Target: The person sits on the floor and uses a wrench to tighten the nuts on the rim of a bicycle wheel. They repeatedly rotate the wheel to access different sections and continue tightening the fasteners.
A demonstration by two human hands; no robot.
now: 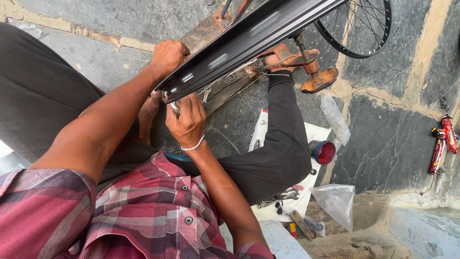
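A seated person's left hand (167,56) grips the black bicycle rim (249,41), which slants across a wooden stand (225,88). The right hand (188,120), closed, pinches a small metal tool (175,107) beneath it. The rim looks rigid, light and smooth, best held by its edge.

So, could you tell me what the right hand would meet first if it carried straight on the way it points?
The right hand points up at the black wheel rim just above its knuckles, so likely the rim's inner face; depth is unclear.
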